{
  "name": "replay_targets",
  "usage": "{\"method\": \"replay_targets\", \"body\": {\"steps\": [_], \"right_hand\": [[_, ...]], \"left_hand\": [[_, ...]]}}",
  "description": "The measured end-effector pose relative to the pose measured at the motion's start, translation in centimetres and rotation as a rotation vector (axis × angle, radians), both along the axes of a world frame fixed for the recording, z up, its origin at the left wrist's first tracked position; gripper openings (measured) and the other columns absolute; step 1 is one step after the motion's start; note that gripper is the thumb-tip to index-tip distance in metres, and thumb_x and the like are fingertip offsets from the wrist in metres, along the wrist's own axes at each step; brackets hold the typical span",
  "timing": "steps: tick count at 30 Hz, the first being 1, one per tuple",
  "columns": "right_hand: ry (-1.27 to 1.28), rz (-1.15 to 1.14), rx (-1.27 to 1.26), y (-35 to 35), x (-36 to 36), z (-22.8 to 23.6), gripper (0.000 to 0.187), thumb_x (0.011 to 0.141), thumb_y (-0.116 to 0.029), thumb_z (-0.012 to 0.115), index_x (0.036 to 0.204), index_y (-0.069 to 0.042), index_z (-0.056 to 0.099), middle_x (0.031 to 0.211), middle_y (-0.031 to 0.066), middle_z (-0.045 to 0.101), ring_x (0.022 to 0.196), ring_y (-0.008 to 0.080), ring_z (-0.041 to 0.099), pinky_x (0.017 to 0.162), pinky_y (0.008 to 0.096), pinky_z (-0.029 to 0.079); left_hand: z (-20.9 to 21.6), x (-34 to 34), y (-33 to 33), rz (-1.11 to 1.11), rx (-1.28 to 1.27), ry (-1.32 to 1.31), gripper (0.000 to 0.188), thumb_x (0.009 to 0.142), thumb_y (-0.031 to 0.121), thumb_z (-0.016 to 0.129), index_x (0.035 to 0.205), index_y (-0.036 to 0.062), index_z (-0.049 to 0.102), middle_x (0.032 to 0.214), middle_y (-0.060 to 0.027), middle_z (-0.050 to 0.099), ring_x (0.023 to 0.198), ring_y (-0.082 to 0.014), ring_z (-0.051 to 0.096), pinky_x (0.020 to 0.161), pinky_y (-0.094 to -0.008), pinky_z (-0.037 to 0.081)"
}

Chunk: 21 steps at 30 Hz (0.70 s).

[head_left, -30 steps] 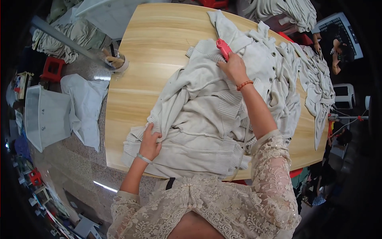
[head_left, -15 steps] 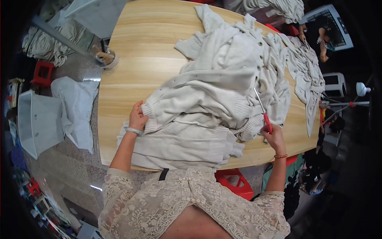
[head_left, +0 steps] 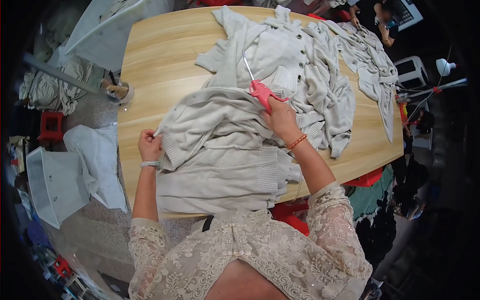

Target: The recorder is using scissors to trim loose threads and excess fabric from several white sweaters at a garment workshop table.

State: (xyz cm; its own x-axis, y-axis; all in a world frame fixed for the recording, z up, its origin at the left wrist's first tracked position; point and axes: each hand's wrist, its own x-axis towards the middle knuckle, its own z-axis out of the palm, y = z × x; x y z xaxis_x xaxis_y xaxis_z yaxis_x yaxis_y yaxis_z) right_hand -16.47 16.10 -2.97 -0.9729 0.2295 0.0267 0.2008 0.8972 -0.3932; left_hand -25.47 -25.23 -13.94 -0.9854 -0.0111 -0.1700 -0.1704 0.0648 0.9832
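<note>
A cream knitted cardigan [head_left: 220,150] lies spread on the wooden table [head_left: 160,55] in front of me, on top of other cream garments. My left hand [head_left: 149,146] pinches its ribbed left edge near the table's side. My right hand [head_left: 280,117] rests on the knit and grips scissors [head_left: 257,85] with pink handles, blades pointing away from me over a buttoned cardigan [head_left: 295,55] behind.
More cream knitwear [head_left: 370,65] trails along the right side of the table. A white plastic bin [head_left: 52,182] and a white bag [head_left: 97,160] sit on the floor at left, with a red stool [head_left: 50,127]. Another person's hand [head_left: 382,15] shows at the far end.
My right hand with the scissors has swung from the table's near right edge back up onto the middle of the knitwear. My left hand stays at the cardigan's left edge.
</note>
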Motion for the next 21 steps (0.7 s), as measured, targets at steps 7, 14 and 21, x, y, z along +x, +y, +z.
{"method": "replay_targets", "body": {"steps": [7,14,21], "right_hand": [[0.048,0.096,-0.383,2.6,6.7,4.4,0.028,0.078,0.002,0.068,0.107,-0.001,0.065,0.102,0.0083,0.071,0.087,0.0173,0.068,0.079,0.0281,0.051],[-0.304,0.107,0.012,1.1,20.9,-0.8,0.016,0.076,-0.005,0.061,0.091,-0.005,0.058,0.082,0.0189,0.063,0.080,0.0406,0.061,0.069,0.0496,0.048],[-0.244,-0.217,0.088,0.6,29.1,-3.6,0.018,0.079,-0.004,0.059,0.096,-0.003,0.052,0.096,0.0211,0.058,0.083,0.0439,0.058,0.070,0.0536,0.047]], "left_hand": [[8.0,6.8,-9.6,-0.032,-0.131,0.496,0.020,0.085,-0.014,0.051,0.095,0.0027,0.051,0.099,-0.0137,0.063,0.081,-0.0194,0.063,0.073,-0.0292,0.053],[2.6,15.2,-9.2,-0.627,-0.888,0.600,0.022,0.076,-0.006,0.061,0.095,0.0039,0.061,0.105,-0.0143,0.065,0.102,-0.0317,0.060,0.087,-0.0382,0.048],[1.3,17.2,-7.2,-0.435,-0.826,0.455,0.033,0.081,0.007,0.066,0.114,0.0036,0.059,0.103,-0.0141,0.062,0.103,-0.0329,0.056,0.088,-0.0419,0.044]]}}
